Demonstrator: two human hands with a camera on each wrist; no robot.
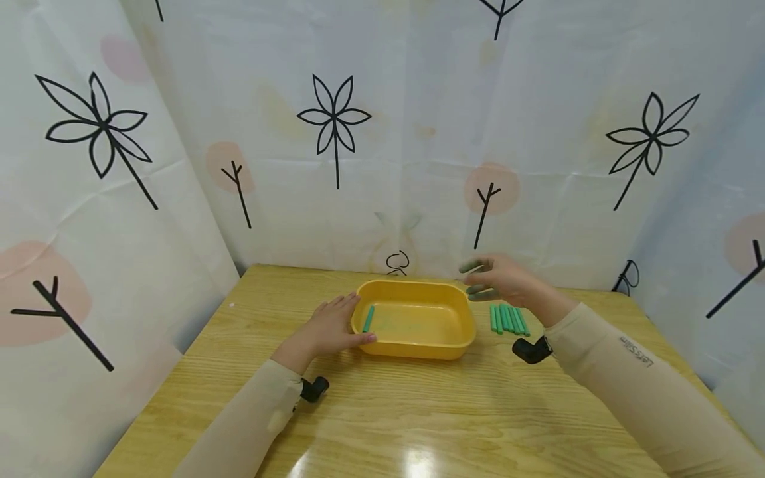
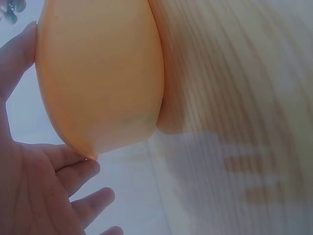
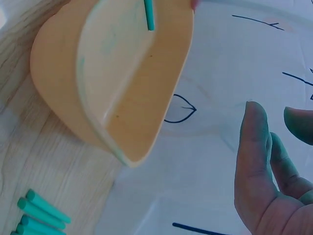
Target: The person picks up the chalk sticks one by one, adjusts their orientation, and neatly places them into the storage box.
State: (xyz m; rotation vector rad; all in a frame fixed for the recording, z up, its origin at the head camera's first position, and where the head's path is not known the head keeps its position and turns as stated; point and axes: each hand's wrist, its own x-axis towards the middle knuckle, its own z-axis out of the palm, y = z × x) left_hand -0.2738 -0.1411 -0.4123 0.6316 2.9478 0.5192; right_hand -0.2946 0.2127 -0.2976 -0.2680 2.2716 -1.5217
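A yellow plastic basin [image 1: 412, 350] sits on the wooden table, with one green stick [image 1: 368, 319] leaning inside its left end. My left hand [image 1: 329, 328] rests on the basin's left rim, thumb toward the front and fingers spread along the side. In the left wrist view, fingertips of the left hand [image 2: 36, 191] touch the basin's rim [image 2: 100, 73]. Over by the basin's back right corner, my right hand [image 1: 508, 279] hovers with nothing in it, its fingers stained green. Several green sticks [image 1: 510, 319] lie in a row right of the basin, below that hand.
The wooden table [image 1: 382, 411] reaches toward me in front of the basin. A white cloth [image 1: 406, 133] with drawn flowers and twigs hangs behind and at both sides. A thin black object [image 1: 625, 275] stands at the table's back right corner.
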